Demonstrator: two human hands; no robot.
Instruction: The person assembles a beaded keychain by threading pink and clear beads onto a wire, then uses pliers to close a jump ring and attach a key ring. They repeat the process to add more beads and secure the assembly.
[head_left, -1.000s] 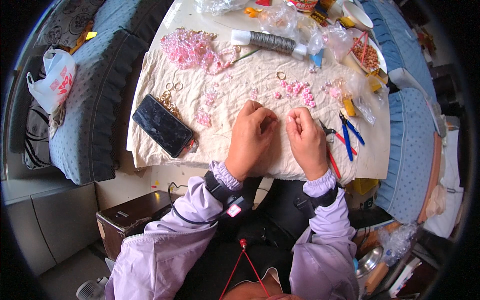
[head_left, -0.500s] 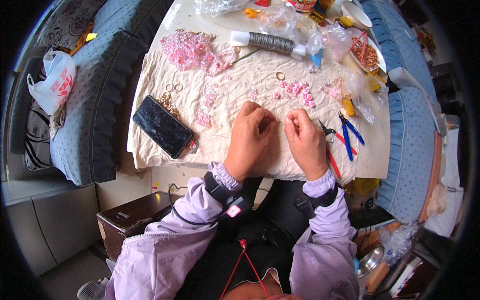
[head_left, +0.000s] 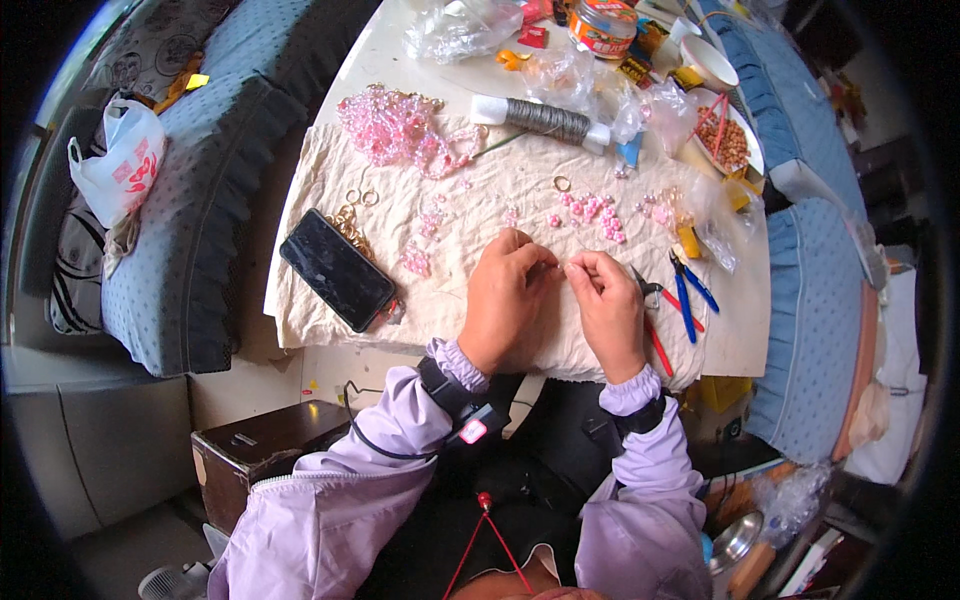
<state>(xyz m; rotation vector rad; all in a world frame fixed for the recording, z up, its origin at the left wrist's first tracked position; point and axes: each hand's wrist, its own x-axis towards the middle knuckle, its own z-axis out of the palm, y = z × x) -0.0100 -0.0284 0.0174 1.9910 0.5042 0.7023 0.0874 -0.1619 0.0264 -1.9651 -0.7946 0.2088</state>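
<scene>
Over the cream cloth [head_left: 410, 225], my left hand [head_left: 508, 300] and my right hand [head_left: 612, 312] meet almost fingertip to fingertip, both pinched closed. Whatever is between the fingers is too small to make out. Just beyond them lie pink beads [head_left: 603, 222] and a single gold ring [head_left: 562, 184]. Beside my right hand rest red-handled pliers [head_left: 659, 347] and blue-handled cutters [head_left: 687, 305]. Small clear-pink beads [head_left: 415, 260] are scattered left of my left hand, near a black phone [head_left: 337, 270] lying on some gold rings [head_left: 350, 228].
Pink bead strands [head_left: 385, 125] are heaped at the back left, with a spool of grey cord [head_left: 545, 120] to their right. Crumpled plastic bags [head_left: 712, 215], a jar [head_left: 602, 25] and a bowl [head_left: 708, 62] crowd the far right. Blue-covered seats [head_left: 815, 310] flank the table.
My fingertips have drawn closer together, both hands still pinched. The whole view has shifted slightly, showing more of the table's far end. The things on the cloth keep their places.
</scene>
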